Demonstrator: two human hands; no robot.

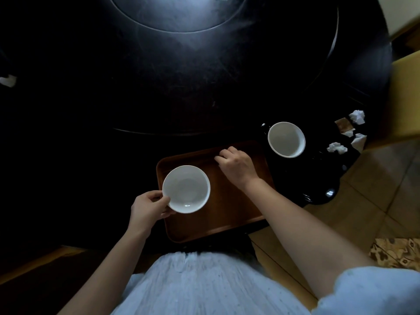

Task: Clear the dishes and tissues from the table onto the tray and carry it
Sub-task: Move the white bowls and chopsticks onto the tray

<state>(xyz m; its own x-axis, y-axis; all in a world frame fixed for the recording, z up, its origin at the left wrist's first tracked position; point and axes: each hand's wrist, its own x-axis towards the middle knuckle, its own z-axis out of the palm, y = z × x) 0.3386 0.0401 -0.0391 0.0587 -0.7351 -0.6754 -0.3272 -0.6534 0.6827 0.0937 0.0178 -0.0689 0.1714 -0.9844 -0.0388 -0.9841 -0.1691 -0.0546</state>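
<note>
A brown wooden tray (229,208) lies at the near edge of the dark round table (159,98). My left hand (148,209) grips the rim of a white bowl (186,188) over the tray's left part. My right hand (236,165) rests on the tray's far right part, fingers curled down; I cannot tell whether it holds anything. A second white bowl (286,139) stands on the table right of the tray. Crumpled white tissues (337,148) lie near the table's right edge, another tissue (357,117) beyond them.
A raised round turntable (179,14) fills the table's far middle. A small white tissue (8,80) lies at the far left edge. A yellow chair (406,96) stands to the right. Tiled floor (375,196) and a patterned mat (395,252) show at lower right.
</note>
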